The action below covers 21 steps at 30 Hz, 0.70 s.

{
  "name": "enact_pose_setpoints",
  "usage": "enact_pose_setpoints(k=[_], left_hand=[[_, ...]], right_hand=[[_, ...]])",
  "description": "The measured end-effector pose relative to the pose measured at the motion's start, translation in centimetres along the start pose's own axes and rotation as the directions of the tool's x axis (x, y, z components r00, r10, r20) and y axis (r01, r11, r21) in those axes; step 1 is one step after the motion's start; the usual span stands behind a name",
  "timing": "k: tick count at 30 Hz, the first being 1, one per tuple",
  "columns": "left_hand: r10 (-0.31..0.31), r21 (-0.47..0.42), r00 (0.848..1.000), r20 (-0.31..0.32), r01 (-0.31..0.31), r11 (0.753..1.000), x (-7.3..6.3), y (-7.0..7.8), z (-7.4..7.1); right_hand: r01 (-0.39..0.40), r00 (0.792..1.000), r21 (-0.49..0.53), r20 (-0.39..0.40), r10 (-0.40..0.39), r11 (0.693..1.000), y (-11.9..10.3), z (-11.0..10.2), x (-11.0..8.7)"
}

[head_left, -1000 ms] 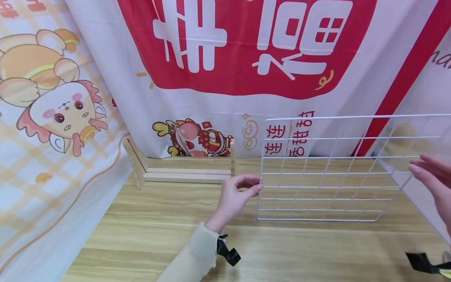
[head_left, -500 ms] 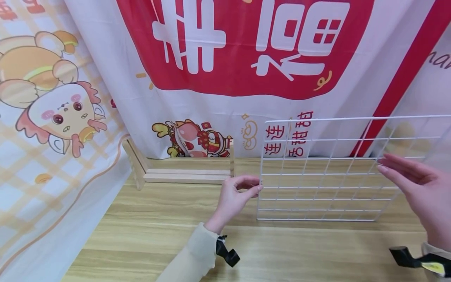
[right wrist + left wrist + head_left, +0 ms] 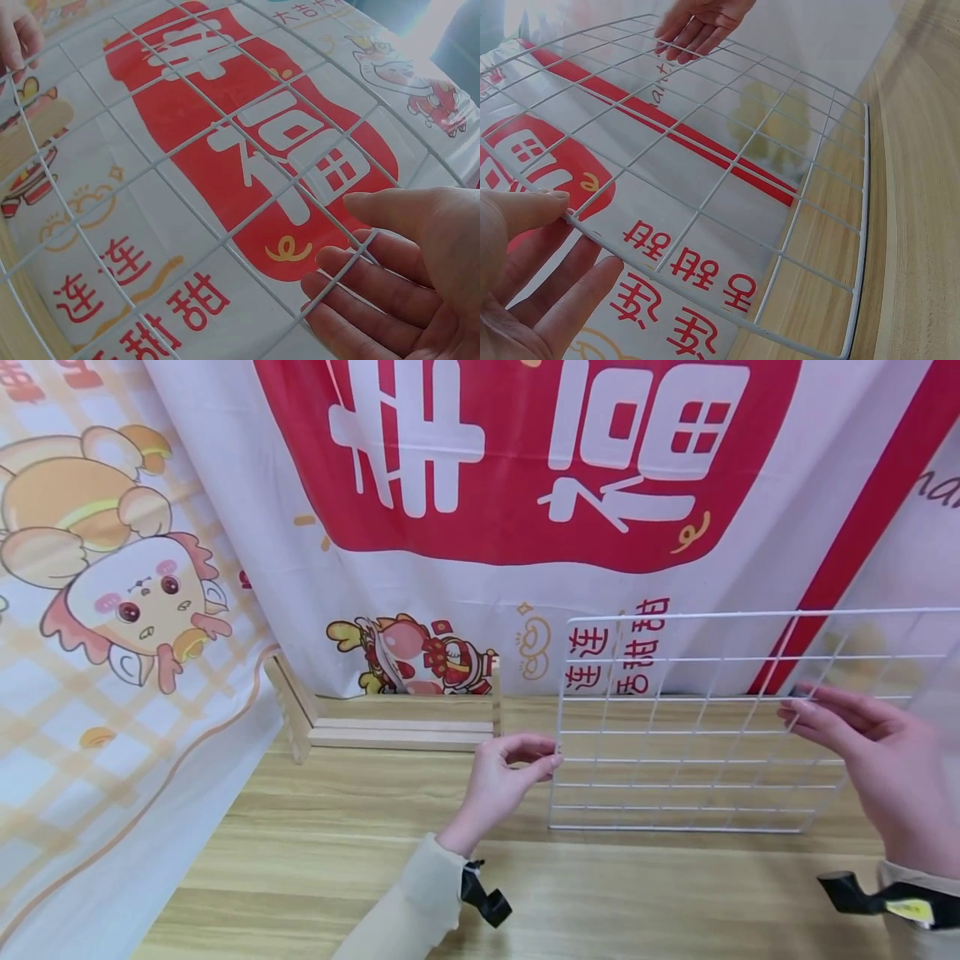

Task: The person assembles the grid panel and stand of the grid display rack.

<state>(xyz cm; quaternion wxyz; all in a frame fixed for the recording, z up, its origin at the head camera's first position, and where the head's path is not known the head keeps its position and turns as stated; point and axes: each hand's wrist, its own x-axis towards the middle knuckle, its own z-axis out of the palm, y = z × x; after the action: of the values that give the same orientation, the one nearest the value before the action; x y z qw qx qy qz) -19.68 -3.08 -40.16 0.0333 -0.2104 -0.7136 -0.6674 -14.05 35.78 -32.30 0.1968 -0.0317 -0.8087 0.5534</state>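
Note:
A white wire grid panel (image 3: 678, 732) stands upright on the wooden table. My left hand (image 3: 504, 785) pinches its left edge wire between thumb and fingers. In the left wrist view, that thumb (image 3: 536, 210) lies on one side of the wire and the fingertips on the other. Near the panel's right side is my right hand (image 3: 877, 752). Seen from the right wrist, its fingers (image 3: 367, 292) reach behind the wires with the thumb in front. Thumb and fingers stay apart, loosely extended; whether they touch the wire I cannot tell.
A pale wooden stand (image 3: 401, 735) with two uprights and a low crossbar sits at the back left of the table (image 3: 337, 860). A printed white and red cloth (image 3: 525, 543) hangs behind. A patterned cloth (image 3: 97, 718) hangs along the left side.
My right hand has moved left, from the frame's right edge to the panel's wires. My left hand keeps its pinch on the panel, which has hardly moved.

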Motion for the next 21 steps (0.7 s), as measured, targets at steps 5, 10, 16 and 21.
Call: enact_pose_setpoints(k=[5, 10, 16, 21], left_hand=[[-0.005, -0.006, 1.000, 0.005, 0.005, 1.000, 0.04, 0.05, -0.06], [0.005, -0.001, 1.000, 0.006, -0.005, 1.000, 0.07, 0.01, -0.06], [-0.002, 0.004, 1.000, 0.003, 0.002, 1.000, 0.01, -0.06, -0.01], [-0.008, 0.013, 1.000, 0.002, 0.008, 1.000, -0.19, 0.05, 0.03]], right_hand=[[0.032, 0.999, 0.135, 0.009, -0.033, 0.990, 0.10, 0.09, 0.32], [0.037, 0.999, 0.075, -0.011, -0.036, 0.996, 0.17, 0.17, 0.55], [0.082, 0.996, 0.218, -0.046, -0.074, 0.973, 0.45, 0.70, 0.78], [0.083, 0.996, 0.127, -0.038, -0.079, 0.988, 0.41, 0.60, 0.93]])
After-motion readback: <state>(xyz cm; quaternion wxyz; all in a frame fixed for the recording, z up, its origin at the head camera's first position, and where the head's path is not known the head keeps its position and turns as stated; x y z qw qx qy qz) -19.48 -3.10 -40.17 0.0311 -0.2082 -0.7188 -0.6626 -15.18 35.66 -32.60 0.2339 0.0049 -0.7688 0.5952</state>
